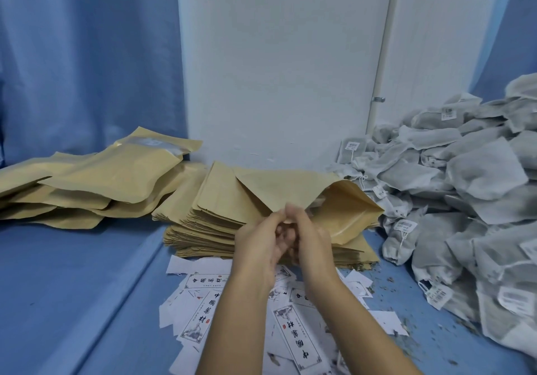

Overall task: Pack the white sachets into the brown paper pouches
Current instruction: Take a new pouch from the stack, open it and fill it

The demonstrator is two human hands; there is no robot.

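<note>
Heap of soft white mesh sachets [465, 177] sits right of the stack of flat brown paper pouches [209, 229]. On that stack, top brown pouch [348, 209], mouth partly open: looks light, thin, creasable, so take it by the lips. Left hand [258, 243] and right hand [311, 241]: both grips pinched on its mouth edge.

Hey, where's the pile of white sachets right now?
In the head view the pile of white sachets is heaped on the right, on the blue cloth, just right of the stack of flat brown pouches, against the white wall.
</note>
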